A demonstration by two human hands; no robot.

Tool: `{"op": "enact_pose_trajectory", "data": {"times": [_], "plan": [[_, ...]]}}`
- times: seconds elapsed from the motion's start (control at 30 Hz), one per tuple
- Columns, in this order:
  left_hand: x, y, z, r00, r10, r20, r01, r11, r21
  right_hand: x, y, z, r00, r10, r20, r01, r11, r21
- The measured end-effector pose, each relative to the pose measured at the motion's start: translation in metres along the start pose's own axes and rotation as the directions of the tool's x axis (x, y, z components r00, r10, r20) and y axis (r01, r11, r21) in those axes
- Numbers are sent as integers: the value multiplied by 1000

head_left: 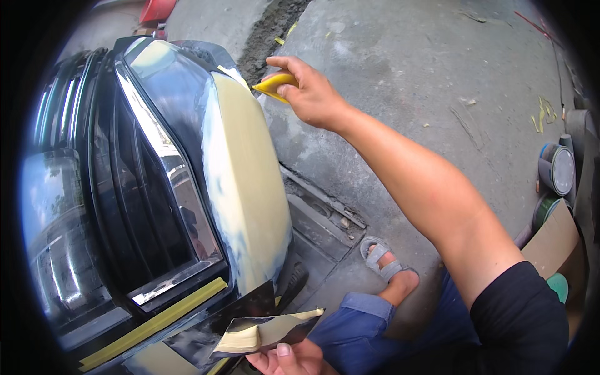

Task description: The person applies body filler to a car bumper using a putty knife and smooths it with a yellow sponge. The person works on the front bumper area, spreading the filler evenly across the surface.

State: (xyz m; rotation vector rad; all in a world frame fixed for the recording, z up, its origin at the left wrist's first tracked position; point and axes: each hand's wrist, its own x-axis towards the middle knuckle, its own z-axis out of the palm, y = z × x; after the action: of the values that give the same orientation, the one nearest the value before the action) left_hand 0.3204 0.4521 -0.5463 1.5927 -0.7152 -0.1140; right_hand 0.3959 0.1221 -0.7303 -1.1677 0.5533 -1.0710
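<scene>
A dark car front bumper (187,106) fills the left, with a broad patch of pale yellow body filler (247,169) spread down its corner. My right hand (309,90) is stretched out to the top of that patch, shut on a yellow spreader (274,83) whose edge touches the filler. At the bottom edge my left hand (284,359) grips a shiny metal mixing plate (265,330) that carries a smear of the same filler. The plate is held just below the bumper.
Strips of yellow masking tape (156,322) run along the grille's lower edge. My sandalled foot (384,262) rests on grey concrete beside a drain channel (319,219). Round tins (556,169) and a piece of cardboard (550,240) sit at the right.
</scene>
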Motion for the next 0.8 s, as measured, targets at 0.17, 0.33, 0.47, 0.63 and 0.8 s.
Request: {"op": "enact_pose_trajectory", "data": {"times": [0.17, 0.33, 0.47, 0.63, 0.8], "plan": [[3, -1, 0, 1000, -20, 18, 20, 1000, -15, 8, -13, 9, 999, 42, 24, -43, 999, 32], [4, -1, -4, 998, -46, 37, 46, 999, -4, -39, -38, 20, 988, -117, 97, 116, 993, 9], [2, -3, -13, 1000, -5, 13, 4, 1000, 29, -99, -52, 39, 960, -269, 77, 274, 960, -54], [-3, -3, -16, 999, 38, -16, -37, 998, 50, -162, -60, 53, 951, -306, 55, 309, 949, -68], [-9, 1, -19, 999, 53, 10, -53, 998, 25, -214, -53, 70, 954, -297, 50, 298, 954, -23]]}}
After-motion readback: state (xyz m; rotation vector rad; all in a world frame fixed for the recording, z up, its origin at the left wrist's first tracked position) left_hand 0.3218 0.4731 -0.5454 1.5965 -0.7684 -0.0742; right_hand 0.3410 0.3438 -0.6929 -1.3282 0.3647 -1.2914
